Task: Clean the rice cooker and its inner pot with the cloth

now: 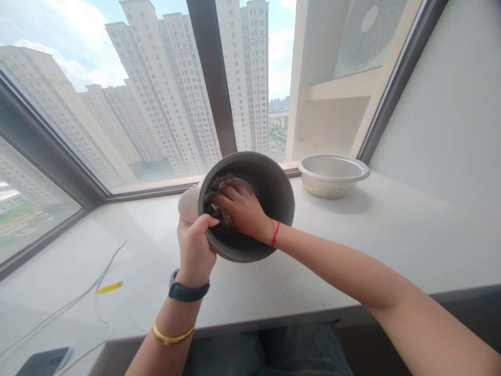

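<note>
Left hand (193, 243) grips tilted pot (274, 183); right hand (242, 209) presses cloth (219, 188) inside.

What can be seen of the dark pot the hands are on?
The pot is round, deep and dark grey, matt inside like a coated metal liner, with a thin paler rim. It is tipped so its mouth faces the camera, held up over the white sill rather than standing on it. The left hand grips its left rim, thumb over the edge. The right hand reaches inside, pressing a dark crumpled cloth or sponge against the inner wall.
</note>
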The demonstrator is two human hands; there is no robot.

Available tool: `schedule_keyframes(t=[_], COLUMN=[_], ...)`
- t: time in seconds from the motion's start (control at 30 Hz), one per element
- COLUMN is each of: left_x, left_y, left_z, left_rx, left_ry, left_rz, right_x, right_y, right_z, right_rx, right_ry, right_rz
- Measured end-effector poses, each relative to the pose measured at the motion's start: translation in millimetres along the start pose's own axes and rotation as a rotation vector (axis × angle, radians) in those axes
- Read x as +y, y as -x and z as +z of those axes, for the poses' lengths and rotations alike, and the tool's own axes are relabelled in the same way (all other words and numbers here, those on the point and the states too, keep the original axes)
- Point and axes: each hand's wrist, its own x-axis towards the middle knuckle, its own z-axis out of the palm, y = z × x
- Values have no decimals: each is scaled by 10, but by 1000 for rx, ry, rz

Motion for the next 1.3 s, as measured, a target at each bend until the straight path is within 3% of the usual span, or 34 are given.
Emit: schedule_keyframes(t=[0.17, 0.33, 0.43, 0.53, 0.63, 0.8, 0.93, 1.03, 1.1, 1.17, 1.23, 1.3], left_x=[-41, -65, -55, -48, -48, -59, -64, -64, -68, -74, -77, -68], left_y=[-41, -66, -66, -75, -94, -181, -279, -323, -352, -402, -484, -596], left_z=[46, 112, 141, 162, 154, 42, -29, -33, -29, -23, 1, 60], left_rx=[-10, 19, 33, 40, 69, 42, 68, 31, 18, 41, 66, 60], left_ry=[61, 120, 120, 109, 90, 9, -4, 10, 4, 0, 8, 1], left_rz=[-10, 8, -1, -4, 10, 5, -72, -68, -79, -131, -180, -176], right_x=[304, 200, 111, 72, 79, 103, 85, 159, 277, 416, 529, 586], right_y=[101, 369, 441, 434, 410, 515, 847, 1217, 1471, 1670, 1764, 1730], right_z=[-209, -268, -253, -238, -300, -683, -1001, -1067, -1005, -859, -648, -412], right_rx=[-54, -252, -308, -354, -454, -538, -363, -185, -1, 263, 526, 689], right_ry=[211, 240, 219, 137, 12, -78, -70, -98, -158, -262, -445, -708], right_rz=[209, 349, 372, 298, 111, -4, 3, 113, 283, 527, 789, 972])
